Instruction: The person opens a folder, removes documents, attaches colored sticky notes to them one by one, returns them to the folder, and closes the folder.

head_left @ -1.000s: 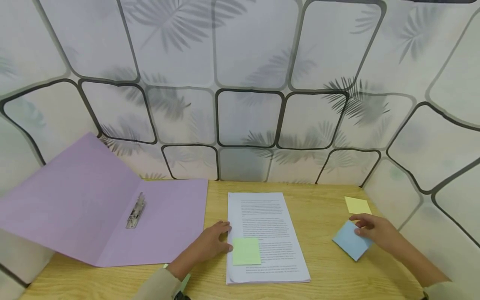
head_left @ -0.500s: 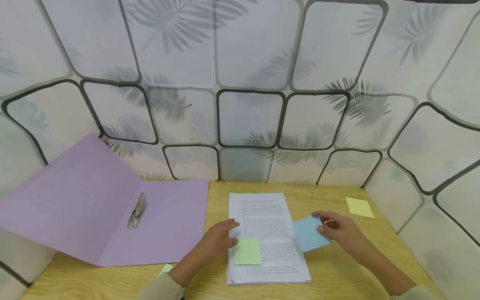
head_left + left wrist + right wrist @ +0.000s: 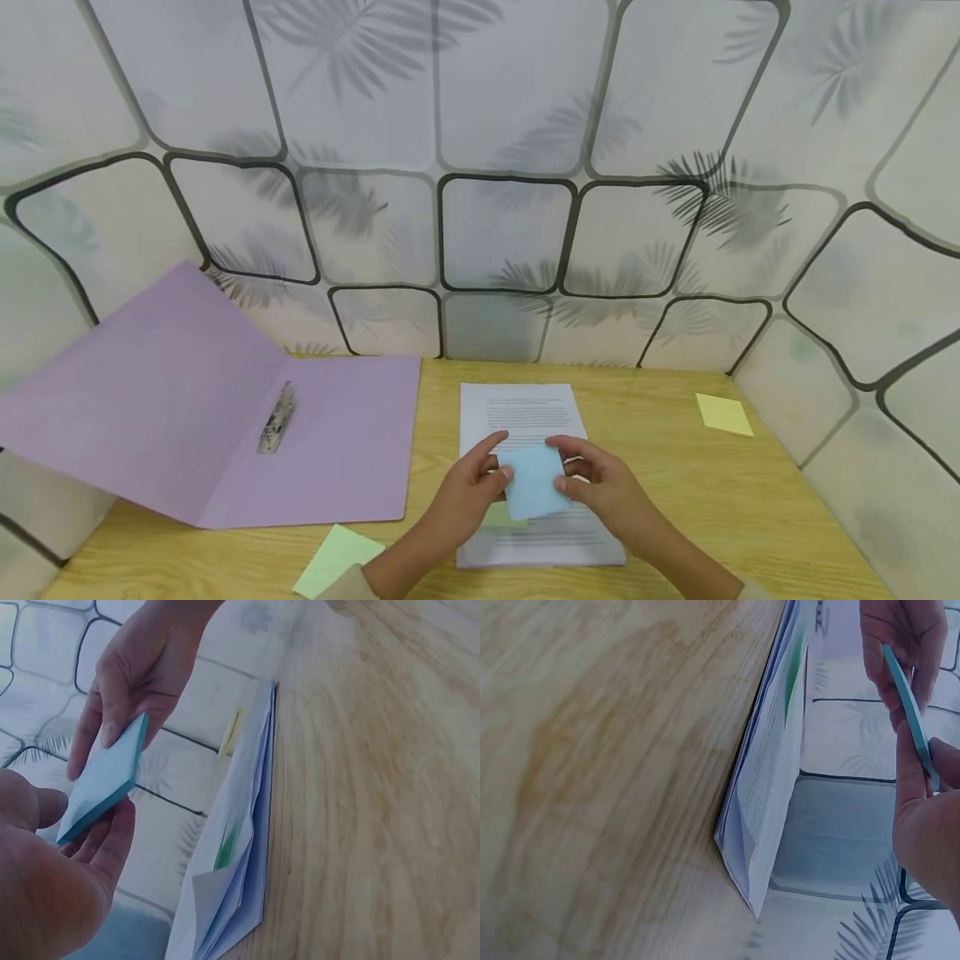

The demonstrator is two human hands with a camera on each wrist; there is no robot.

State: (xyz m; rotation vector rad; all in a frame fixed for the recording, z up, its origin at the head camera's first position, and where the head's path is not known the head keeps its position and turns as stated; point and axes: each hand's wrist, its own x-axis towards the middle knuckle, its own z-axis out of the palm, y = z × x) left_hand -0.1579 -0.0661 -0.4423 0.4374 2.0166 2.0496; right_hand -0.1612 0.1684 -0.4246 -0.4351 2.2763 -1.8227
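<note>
A light blue sticky note pad [image 3: 534, 482] is held up between my two hands, above a stack of printed paper [image 3: 517, 404]. My left hand [image 3: 463, 500] pinches its left edge with the thumb in front. On the opposite edge, my right hand [image 3: 611, 492] holds it between thumb and fingers. The pad's thickness shows side-on in the left wrist view, where the pad [image 3: 105, 780] is tilted. Partly hidden behind the hands and pad, a green sticky note [image 3: 504, 517] lies on the top sheet.
An open purple folder [image 3: 352, 433] with a metal clip [image 3: 277, 419] lies left of the papers, its cover raised. Near the front edge is a pale green sticky pad [image 3: 339, 554]. A yellow sticky pad [image 3: 723, 414] lies at the back right of the wooden table [image 3: 660, 400].
My right hand has brought the blue pad leftward from the right side of the table to above the papers. My left hand has left the papers' left edge and taken hold of the pad.
</note>
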